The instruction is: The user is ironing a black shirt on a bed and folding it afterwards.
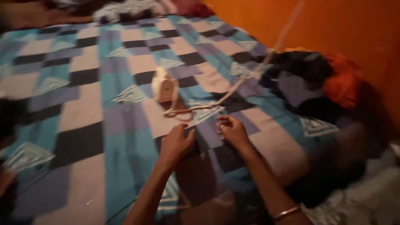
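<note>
A home bedroom, by every sign: a bed spread with a checked sheet (83,104) in blue, teal, black and cream fills the view, a heap of crumpled clothes (316,79) sits against an orange-painted wall (354,25), and a small cream iron (163,86) with its cord rests on the sheet.

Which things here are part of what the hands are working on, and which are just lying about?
In hand:
left hand and right hand, pressed on the checked sheet
cream iron and its cord, just beyond them

Lying about:
clothes pile by the orange wall
</note>
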